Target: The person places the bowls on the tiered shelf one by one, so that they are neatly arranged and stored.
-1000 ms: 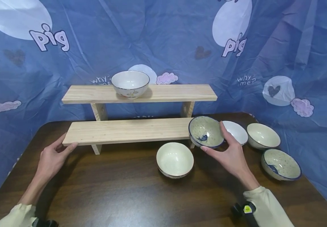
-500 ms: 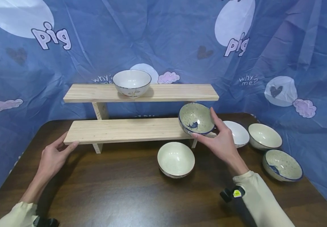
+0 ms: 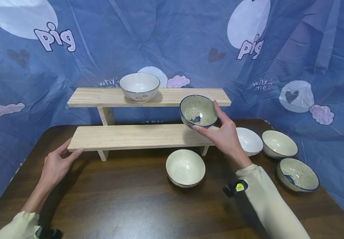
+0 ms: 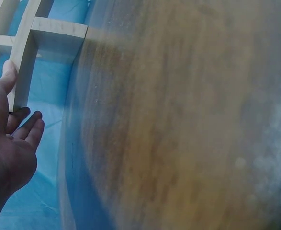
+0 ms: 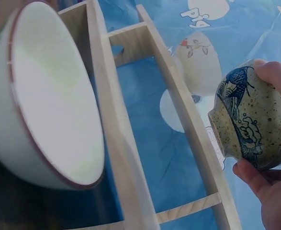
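Note:
My right hand (image 3: 224, 137) pinches the rim and side of a speckled bowl (image 3: 198, 111) with a blue rim. That bowl hangs above the right part of the lower board, in front of the upper board's edge. Its blue fish-like pattern and foot show on the speckled bowl (image 5: 250, 117) in the right wrist view. At the far left, my left hand (image 3: 55, 166) holds the end of the wooden two-tier shelf's lower board (image 3: 130, 136) between thumb and fingers. A white bowl (image 3: 139, 87) with a floral pattern stands on the upper board (image 3: 178, 96).
A cream bowl (image 3: 185, 167) sits on the brown table (image 3: 136, 205) before the shelf. Farther right stand a white bowl (image 3: 249, 141), another cream bowl (image 3: 279, 143) and a second speckled bowl (image 3: 298, 174). Behind everything hangs a blue printed cloth (image 3: 172, 39).
My right hand has carried the speckled bowl up and to the left, from the lower board's right end to near the upper board's front edge. My left hand stays on the shelf.

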Tool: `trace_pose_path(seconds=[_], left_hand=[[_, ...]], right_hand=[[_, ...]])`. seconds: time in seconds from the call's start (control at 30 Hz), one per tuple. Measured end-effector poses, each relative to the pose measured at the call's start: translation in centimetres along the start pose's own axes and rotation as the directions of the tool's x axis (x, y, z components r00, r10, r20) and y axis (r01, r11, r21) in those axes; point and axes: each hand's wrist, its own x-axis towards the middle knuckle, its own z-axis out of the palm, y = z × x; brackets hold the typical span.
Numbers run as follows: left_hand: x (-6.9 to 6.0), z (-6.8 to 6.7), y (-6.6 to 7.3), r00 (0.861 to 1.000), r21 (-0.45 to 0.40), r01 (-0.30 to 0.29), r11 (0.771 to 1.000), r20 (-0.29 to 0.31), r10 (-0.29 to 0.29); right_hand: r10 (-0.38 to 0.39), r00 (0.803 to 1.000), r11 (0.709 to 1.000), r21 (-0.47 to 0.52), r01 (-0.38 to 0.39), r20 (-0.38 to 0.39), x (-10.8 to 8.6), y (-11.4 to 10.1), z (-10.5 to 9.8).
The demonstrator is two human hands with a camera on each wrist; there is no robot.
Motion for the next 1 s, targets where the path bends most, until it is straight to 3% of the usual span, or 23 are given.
trace_pose_path(seconds=[0.6, 1.0], left_hand=[[0.2, 0.1, -0.1, 1.0, 0.032, -0.018, 0.999, -0.011, 0.018], [0.0, 0.0, -0.1, 1.0, 0.021, -0.022, 1.0, -0.013, 0.023]], right_hand=[[0.019, 1.0, 0.999, -0.027, -0.019, -0.02, 4.0, -1.1, 1.2], [0.032, 0.999, 0.999, -0.007, -0.032, 0.015, 6.2, -1.8, 2.8]])
